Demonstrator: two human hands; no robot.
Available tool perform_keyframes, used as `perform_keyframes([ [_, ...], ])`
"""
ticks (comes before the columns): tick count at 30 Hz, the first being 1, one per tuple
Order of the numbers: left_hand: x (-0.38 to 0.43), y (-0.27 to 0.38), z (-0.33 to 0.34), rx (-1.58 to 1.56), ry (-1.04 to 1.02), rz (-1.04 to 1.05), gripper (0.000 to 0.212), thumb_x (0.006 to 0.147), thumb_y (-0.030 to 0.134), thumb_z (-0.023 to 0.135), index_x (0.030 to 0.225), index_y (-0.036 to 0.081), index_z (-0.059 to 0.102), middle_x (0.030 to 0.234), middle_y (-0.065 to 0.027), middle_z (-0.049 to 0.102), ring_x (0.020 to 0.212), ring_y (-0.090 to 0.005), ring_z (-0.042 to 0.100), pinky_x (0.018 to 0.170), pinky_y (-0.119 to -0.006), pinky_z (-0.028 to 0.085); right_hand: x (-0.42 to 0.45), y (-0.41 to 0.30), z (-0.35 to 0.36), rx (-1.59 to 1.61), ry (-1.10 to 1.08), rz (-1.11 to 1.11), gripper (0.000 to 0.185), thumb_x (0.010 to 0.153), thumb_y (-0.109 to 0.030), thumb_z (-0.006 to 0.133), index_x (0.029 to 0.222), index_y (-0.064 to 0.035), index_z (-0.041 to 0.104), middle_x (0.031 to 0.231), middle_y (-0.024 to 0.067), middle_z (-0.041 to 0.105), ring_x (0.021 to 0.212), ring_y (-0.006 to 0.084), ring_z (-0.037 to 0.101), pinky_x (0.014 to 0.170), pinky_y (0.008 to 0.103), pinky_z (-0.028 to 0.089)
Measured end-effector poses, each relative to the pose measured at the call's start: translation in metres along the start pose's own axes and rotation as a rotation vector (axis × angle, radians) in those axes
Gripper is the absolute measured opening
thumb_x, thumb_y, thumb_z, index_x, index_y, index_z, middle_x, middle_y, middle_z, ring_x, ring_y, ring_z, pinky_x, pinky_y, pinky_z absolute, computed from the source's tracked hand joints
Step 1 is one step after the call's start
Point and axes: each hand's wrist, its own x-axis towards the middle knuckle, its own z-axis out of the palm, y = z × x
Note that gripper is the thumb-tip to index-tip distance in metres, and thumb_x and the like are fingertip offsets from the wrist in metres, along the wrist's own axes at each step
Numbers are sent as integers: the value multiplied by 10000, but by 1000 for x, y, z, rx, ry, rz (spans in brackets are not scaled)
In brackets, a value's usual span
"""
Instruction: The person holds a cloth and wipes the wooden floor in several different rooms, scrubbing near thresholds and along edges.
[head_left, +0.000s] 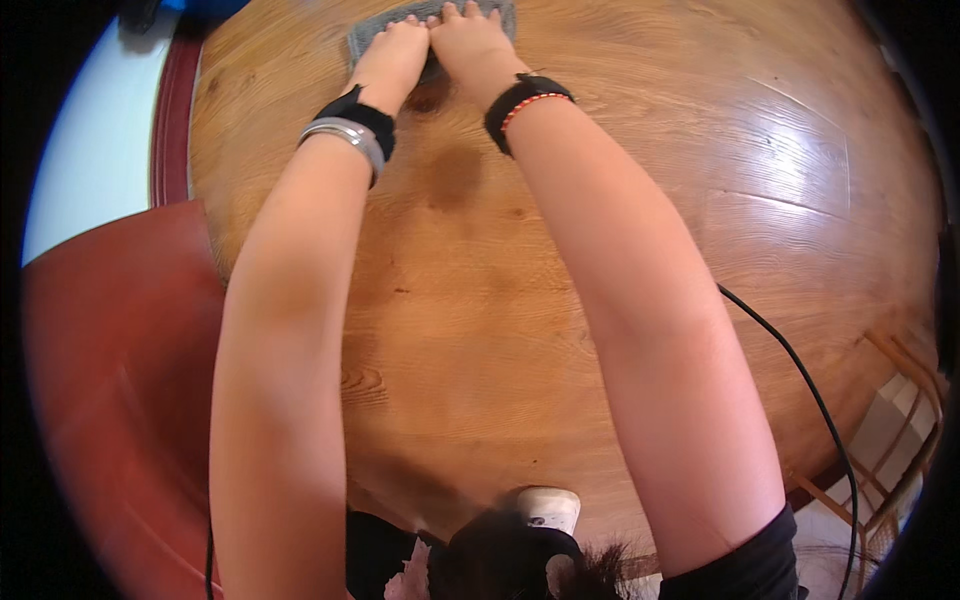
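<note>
Both arms stretch out ahead of me over a wood-grain floor (465, 315). At the top of the view my left hand (397, 56) and my right hand (474, 45) lie side by side, palms down, on a grey cloth (365, 34). The hands touch or nearly touch at the thumbs. Their fingers rest on the cloth, with the fingertips near its far part; whether they grip it is hard to see. Black bands circle both wrists, with a silver bangle on the left and a red beaded string on the right.
A reddish-brown surface (112, 375) lies at the left, beside a dark red edge strip (171, 120) and a white panel (97, 142). A black cable (802, 360) curves down the right, near a wooden rack-like frame (892, 457). A white shoe (551, 506) shows below.
</note>
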Motion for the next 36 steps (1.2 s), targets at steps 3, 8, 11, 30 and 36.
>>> perform_keyframes([
  [3, -15, 13, -10, -20, -60, -41, 248, 836, 34, 449, 1046, -27, 567, 1137, -188, 549, 1025, -331, 560, 842, -377, 500, -17, 2, -7, -6, -29, -20, 361, 918, -242, 397, 1233, -99, 502, 1336, 121, 414, 1252, 355, 351, 994, 576, 271],
  [8, -57, 21, 8, -106, -79, -33, 336, 894, 88, 357, 1186, -38, 465, 1245, -209, 474, 1118, -365, 486, 883, -401, 464, -78, -12, -37, -81, -123, -109, 440, 812, -167, 593, 1226, -72, 479, 1330, 131, 401, 1243, 366, 360, 975, 553, 328],
  [11, -89, 39, 6, -95, -106, -17, 343, 880, 80, 368, 1194, -14, 469, 1288, -181, 445, 1138, -370, 471, 887, -404, 465, -116, -17, -45, -155, -139, -128, 616, 695, -137, 714, 1243, -56, 446, 1333, 132, 394, 1242, 369, 361, 962, 540, 357],
  [30, -362, 131, 8, -397, -10, 87, 394, 811, 38, 429, 1191, -47, 487, 1264, -232, 456, 1157, -379, 460, 985, -371, 388, -395, -108, -65, -231, -288, -125, 431, 871, -190, 450, 1277, -48, 435, 1372, 188, 353, 1219, 417, 383, 932, 558, 376],
  [36, -416, 141, -3, -372, -132, 213, 414, 811, 28, 419, 1216, -43, 472, 1321, -203, 411, 1207, -363, 415, 989, -363, 385, -460, -131, -67, -170, -244, -79, 433, 848, -167, 482, 1260, -42, 438, 1343, 201, 376, 1195, 423, 402, 918, 550, 394],
])
